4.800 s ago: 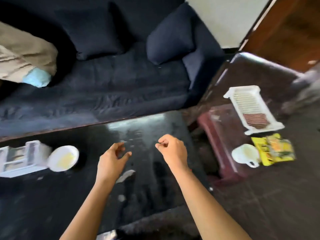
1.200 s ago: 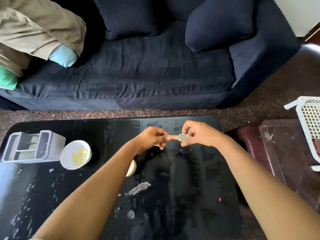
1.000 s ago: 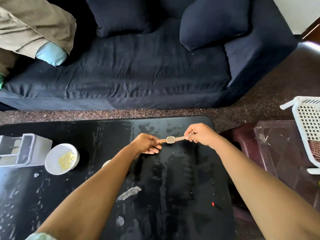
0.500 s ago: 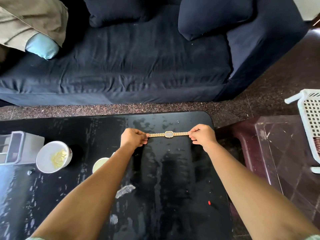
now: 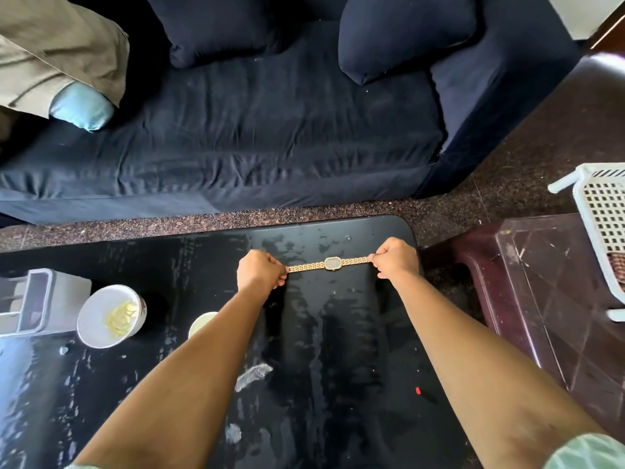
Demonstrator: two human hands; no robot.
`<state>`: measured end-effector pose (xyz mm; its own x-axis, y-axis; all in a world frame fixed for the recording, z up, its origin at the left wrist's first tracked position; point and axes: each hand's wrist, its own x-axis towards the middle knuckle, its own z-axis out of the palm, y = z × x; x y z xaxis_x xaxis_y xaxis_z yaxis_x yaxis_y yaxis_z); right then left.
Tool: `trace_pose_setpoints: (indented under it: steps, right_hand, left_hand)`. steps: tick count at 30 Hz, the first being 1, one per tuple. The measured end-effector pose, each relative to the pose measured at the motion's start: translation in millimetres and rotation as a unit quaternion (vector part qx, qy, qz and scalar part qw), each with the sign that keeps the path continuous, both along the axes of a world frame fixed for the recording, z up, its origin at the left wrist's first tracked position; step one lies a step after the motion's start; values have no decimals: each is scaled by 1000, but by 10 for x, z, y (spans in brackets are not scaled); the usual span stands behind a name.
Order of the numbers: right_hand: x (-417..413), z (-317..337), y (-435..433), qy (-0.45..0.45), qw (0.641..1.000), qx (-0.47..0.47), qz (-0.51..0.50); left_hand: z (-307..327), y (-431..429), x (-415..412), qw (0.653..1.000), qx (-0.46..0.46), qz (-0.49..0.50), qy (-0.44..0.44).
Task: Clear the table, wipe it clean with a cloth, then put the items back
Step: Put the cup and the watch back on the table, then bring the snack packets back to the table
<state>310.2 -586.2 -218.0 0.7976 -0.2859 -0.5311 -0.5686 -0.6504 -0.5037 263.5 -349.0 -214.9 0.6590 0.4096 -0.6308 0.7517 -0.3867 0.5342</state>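
Pinching a gold mesh-link watch (image 5: 329,264) taut, left hand (image 5: 258,270) and right hand (image 5: 395,257).

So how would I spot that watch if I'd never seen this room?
Find the black table before the dark sofa. Near its far edge, the left hand and right hand stretch a gold watch straight between them; it is the only metal, gold thing there.

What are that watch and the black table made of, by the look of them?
The watch, stretched between the left hand and right hand, looks like gold-toned metal: fine shiny links. The table seems glossy black lacquer or glass, judging by its streaky reflections; which one is unclear.
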Motion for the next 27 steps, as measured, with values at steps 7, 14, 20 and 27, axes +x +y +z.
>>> trace_pose_setpoints:
  steps: [7, 14, 20, 27]
  right_hand:
    - [-16, 12, 15, 29, 997, 7, -76]
    - [-240, 225, -141, -12, 1000, -4, -20]
    - [-799, 1004, -866, -109, 993, -25, 24]
    - [-1339, 1650, -2872, -205, 970, -129, 11]
  left_hand:
    - [-11, 66, -20, 994, -63, 66, 53]
    - [325, -5, -135, 997, 74, 10, -10]
    - [924, -997, -711, 992, 3, -37, -122]
    - [1023, -3220, -1174, 970, -140, -126, -155]
